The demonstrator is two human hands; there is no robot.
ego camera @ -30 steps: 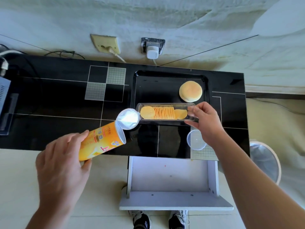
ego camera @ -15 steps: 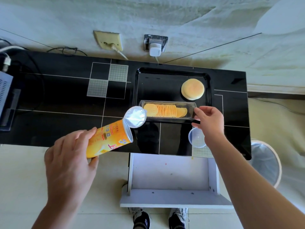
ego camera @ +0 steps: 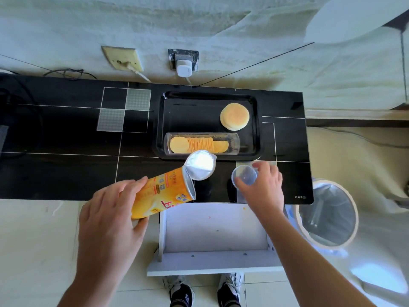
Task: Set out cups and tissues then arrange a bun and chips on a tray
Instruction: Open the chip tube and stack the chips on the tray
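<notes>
A black tray [ego camera: 162, 120] lies on the black glass table. A round pale bun [ego camera: 234, 116] rests in the tray's right rear part. Along the tray's front edge sits a clear plastic chip holder [ego camera: 233, 142] with a row of chips in it. My left hand [ego camera: 110, 218] grips a yellow chips can [ego camera: 163, 191], tilted, its silver foil seal [ego camera: 200, 165] peeled back. My right hand [ego camera: 261, 187] is closed on a clear round plastic lid [ego camera: 243, 176] at the table's front edge, right of the can.
The black table [ego camera: 66, 140] runs left with a grey square pattern. A white shelf unit [ego camera: 212, 235] stands below the table's front edge. A bin with a clear liner [ego camera: 327, 213] is at the right. Wall sockets with plugs and cables are behind the table.
My right hand let go of the chip holder, now resting in the tray, and dropped back to the clear lid and closed on it. My left hand with the can shifted right.
</notes>
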